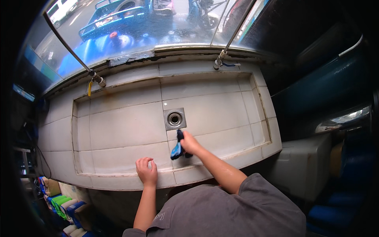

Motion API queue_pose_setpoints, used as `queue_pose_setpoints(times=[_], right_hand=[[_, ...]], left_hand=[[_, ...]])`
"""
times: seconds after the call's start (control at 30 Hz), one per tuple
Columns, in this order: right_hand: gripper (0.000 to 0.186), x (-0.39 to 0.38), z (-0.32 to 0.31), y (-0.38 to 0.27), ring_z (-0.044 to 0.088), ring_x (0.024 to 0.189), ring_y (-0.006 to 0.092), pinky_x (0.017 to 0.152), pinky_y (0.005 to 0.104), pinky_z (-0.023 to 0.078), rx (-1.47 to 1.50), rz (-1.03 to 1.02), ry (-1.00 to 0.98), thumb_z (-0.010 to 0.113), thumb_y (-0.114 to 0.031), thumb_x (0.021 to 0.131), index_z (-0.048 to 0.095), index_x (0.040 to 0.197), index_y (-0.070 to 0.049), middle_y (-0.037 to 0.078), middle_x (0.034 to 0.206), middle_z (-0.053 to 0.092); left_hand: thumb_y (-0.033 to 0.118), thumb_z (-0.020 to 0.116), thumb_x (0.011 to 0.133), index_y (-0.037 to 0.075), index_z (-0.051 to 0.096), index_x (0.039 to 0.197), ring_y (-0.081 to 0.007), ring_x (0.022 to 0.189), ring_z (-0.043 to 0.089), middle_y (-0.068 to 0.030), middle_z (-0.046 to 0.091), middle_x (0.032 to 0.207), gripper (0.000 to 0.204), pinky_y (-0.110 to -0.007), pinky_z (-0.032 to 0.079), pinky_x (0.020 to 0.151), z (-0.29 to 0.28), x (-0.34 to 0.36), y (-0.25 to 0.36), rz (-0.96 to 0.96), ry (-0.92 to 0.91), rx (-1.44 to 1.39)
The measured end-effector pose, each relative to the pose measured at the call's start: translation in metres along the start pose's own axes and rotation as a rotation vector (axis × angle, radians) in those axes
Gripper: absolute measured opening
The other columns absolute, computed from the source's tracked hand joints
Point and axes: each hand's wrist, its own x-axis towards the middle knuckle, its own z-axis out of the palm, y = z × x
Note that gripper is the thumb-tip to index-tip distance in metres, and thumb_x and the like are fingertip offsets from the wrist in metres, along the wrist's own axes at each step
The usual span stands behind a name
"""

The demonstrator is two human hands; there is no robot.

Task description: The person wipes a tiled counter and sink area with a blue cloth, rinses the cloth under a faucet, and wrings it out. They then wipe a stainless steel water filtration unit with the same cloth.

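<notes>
While a blue and black cloth is gripped by the right hand, nothing is seen held in the left hand, loosely bent by the near edge of the sink. Right of that hand, the soft, bunched cloth is held between the drain and the near edge, its long way pointed toward the drain. The sink is lined with flat, pale tiles; the round drain is framed in square, shiny metal.
</notes>
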Motion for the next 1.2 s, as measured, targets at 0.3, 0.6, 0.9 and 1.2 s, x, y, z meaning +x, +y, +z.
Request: queue_pose_setpoints(times=[0.3, 0.6, 0.9, 1.2], right_hand=[[0.047, -0.095, -0.241, 0.035, 0.059, 0.100, 0.0178, 0.090, 0.0303, 0.047, 0.165, -0.130, 0.352, 0.045, 0.000, 0.079, 0.054, 0.125, 0.000, 0.009, 0.110, 0.062], [0.073, 0.009, -0.238, 0.165, 0.007, 0.143, 0.0450, 0.108, 0.0663, 0.005, -0.825, -0.050, 0.871, 0.059, -0.056, 0.083, 0.035, 0.146, -0.028, 0.018, 0.156, 0.015], [0.067, 0.164, -0.217, 0.038, 0.013, 0.142, 0.0442, 0.111, 0.0616, 0.009, -0.999, -0.171, 0.797, 0.046, -0.056, 0.088, 0.038, 0.145, -0.021, 0.020, 0.154, 0.020], [0.055, 0.130, -0.073, -0.003, 0.019, 0.142, 0.0376, 0.112, 0.0575, 0.017, -0.868, -0.767, 0.421, 0.065, -0.031, 0.078, 0.052, 0.130, -0.019, 0.013, 0.151, 0.030]], left_hand=[[0.006, 0.062, 0.076, 0.008, 0.061, 0.083, -0.0295, 0.098, 0.054, -0.0076, 0.062, 0.093, 0.008, -0.041, 0.044, 0.086, 0.003, 0.000, 0.002, -0.017, -0.021, 0.007], [0.007, 0.063, 0.076, 0.008, 0.061, 0.083, -0.0298, 0.097, 0.054, -0.0075, 0.062, 0.092, 0.008, -0.041, 0.044, 0.086, 0.007, 0.001, 0.004, -0.032, 0.011, 0.082], [0.007, 0.064, 0.074, 0.007, 0.061, 0.081, -0.0297, 0.096, 0.055, -0.0078, 0.062, 0.090, 0.008, -0.041, 0.045, 0.084, 0.012, 0.004, 0.006, -0.061, 0.006, 0.158], [0.007, 0.064, 0.074, 0.006, 0.061, 0.080, -0.0309, 0.096, 0.055, -0.0092, 0.062, 0.089, 0.007, -0.041, 0.045, 0.084, 0.015, 0.002, 0.004, -0.041, 0.027, 0.203]])
